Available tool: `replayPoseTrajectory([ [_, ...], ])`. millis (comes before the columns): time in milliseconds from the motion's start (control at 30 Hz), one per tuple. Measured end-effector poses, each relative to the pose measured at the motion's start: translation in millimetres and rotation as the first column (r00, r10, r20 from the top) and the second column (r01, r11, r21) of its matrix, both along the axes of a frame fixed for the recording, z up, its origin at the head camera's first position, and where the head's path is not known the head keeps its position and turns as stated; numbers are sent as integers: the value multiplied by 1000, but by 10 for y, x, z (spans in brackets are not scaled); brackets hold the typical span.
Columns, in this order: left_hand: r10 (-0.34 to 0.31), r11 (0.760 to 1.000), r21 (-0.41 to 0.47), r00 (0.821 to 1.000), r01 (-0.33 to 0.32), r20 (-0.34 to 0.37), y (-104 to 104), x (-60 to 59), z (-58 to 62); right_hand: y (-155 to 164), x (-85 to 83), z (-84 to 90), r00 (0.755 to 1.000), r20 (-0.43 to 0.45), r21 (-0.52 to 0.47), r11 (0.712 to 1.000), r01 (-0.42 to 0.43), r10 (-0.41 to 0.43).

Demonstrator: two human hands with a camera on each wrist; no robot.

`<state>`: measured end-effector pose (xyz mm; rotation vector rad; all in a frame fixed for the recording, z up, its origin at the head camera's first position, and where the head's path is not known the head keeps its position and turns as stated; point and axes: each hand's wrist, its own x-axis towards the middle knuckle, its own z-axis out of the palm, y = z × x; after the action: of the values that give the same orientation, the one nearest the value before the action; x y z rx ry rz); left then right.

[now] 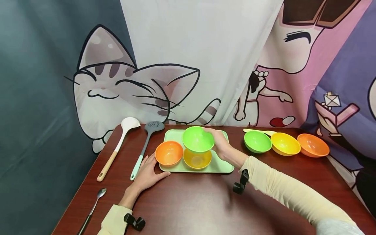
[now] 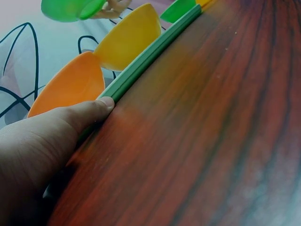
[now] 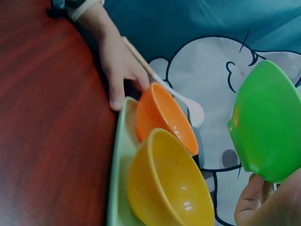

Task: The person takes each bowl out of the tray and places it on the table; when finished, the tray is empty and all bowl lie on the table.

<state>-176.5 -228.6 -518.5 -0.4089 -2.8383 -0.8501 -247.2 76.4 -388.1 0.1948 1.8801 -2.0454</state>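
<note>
Right now my right hand (image 1: 219,143) has its fingers curled round the green bowl (image 1: 197,139), tilted just above the tray (image 1: 223,166) at 12 o'clock of the yellow bowl (image 1: 197,159), while my left hand (image 1: 148,173) rests flat, thumb on the tray's rim; best lower level, slowly.

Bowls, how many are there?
6. On the tray: orange bowl, yellow bowl. Right hand holds a green bowl. On the table: green, yellow, orange.
</note>
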Motion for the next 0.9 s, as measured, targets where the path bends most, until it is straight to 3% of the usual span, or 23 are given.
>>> replayPoseTrajectory([
  [300,13,1000,-3,1000,-13,18,11,2,22,190,211,-17,997,-72,40,998,38,-35],
  [533,18,1000,1,1000,-18,7,2,-17,57,489,325,-46,993,-100,-31,998,61,-63],
  [733,6,1000,-3,1000,-6,-5,25,-102,82,911,380,42,993,-115,-60,998,32,-38],
  [900,34,999,-8,999,-34,6,-51,-27,69,1149,436,39,994,-103,-84,996,26,-35],
])
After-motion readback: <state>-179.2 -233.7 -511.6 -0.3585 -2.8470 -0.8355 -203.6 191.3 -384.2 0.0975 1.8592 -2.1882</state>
